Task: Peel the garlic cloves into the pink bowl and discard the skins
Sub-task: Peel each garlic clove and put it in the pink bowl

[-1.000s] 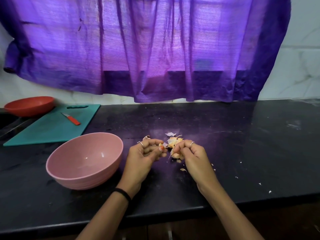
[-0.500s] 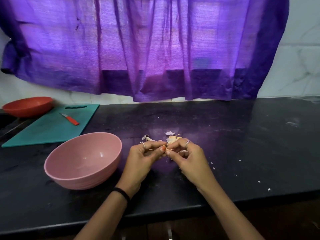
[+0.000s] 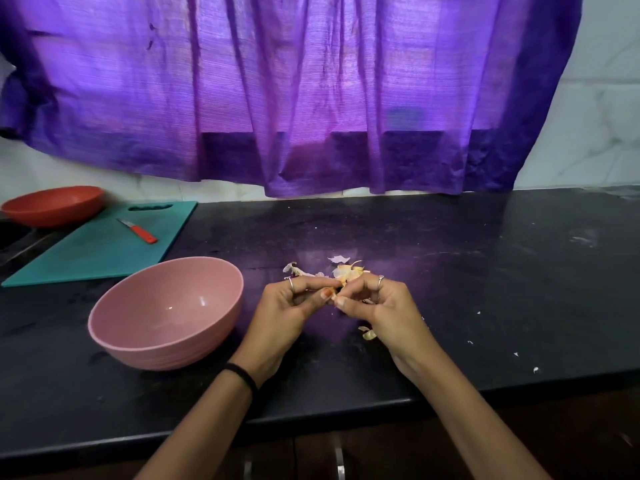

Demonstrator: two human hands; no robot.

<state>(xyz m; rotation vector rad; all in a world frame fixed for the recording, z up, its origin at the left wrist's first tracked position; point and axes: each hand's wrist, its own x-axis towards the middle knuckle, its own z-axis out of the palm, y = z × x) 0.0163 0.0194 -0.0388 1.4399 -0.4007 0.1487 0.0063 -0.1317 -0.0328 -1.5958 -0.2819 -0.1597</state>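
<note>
Purple curtain light is falling on the dark surface [image 3: 485, 306], where the left hand [image 3: 294, 306] and right hand [image 3: 381, 306] are now pinching one garlic clove [image 3: 335, 292] between them, closer together than a second ago. Skins [image 3: 346, 270] are lying just beyond. Peeling is going on; the pink bowl [image 3: 166, 341] at left is holding nothing yet.

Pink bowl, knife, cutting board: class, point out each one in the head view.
pink bowl [image 3: 166, 351]: head view, on its outer front wall.
knife [image 3: 142, 234]: head view, on its red handle.
cutting board [image 3: 86, 254]: head view, on its bare teal surface.
</note>
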